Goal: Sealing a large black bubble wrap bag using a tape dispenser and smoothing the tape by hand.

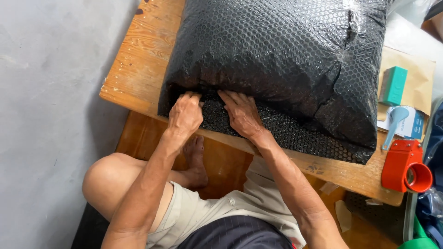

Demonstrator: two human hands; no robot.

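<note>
A big bundle wrapped in black bubble wrap lies on a low wooden table. My left hand grips the lower edge of the wrap near the bundle's left corner, fingers curled under it. Just to the right, my right hand presses flat on the loose flap of bubble wrap that sticks out along the table's front edge, fingertips tucked under the bundle.
A red tape dispenser sits at the table's right corner. Behind it lie a teal block, a light blue scoop-shaped tool and brown paper. A grey wall is on the left. My bent leg and bare foot are below the table.
</note>
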